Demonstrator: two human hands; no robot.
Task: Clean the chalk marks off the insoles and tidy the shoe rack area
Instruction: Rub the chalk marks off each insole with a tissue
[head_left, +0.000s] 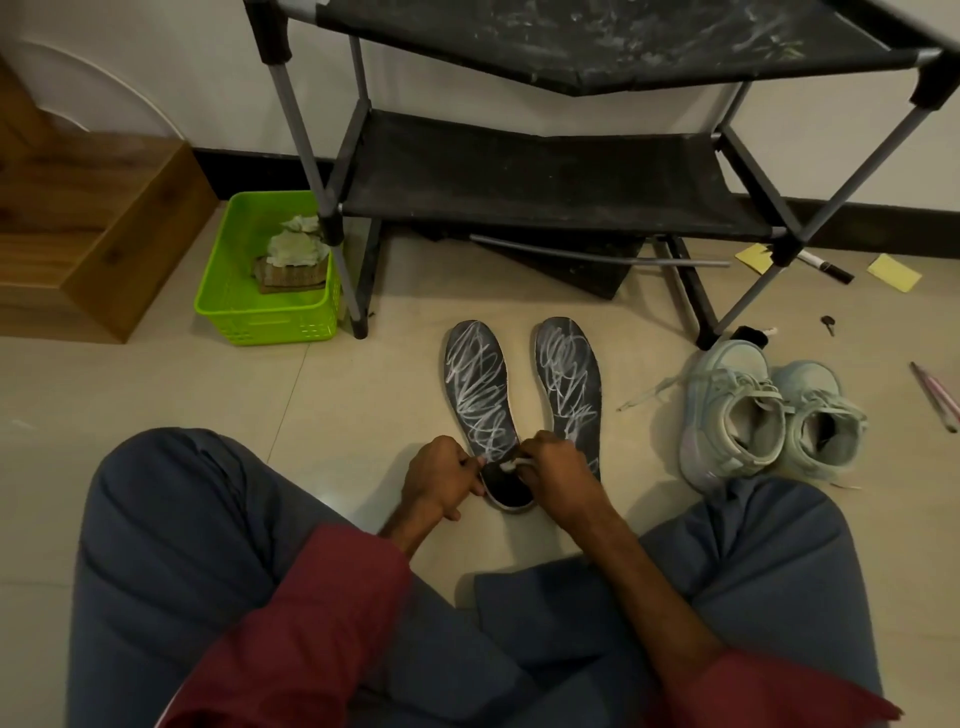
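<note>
Under right hand (556, 470) gripping cloth (511, 464), insole (478, 384) heel

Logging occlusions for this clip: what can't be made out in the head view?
Head view only:
White scrap: right hand grips it, hiding all but a corner; cloth or tissue unclear.
Right insole: heel hidden behind the right hand.
Green basket: contents partly behind the rack leg, too small.
Pink sticks: cut off by the right edge.
</note>
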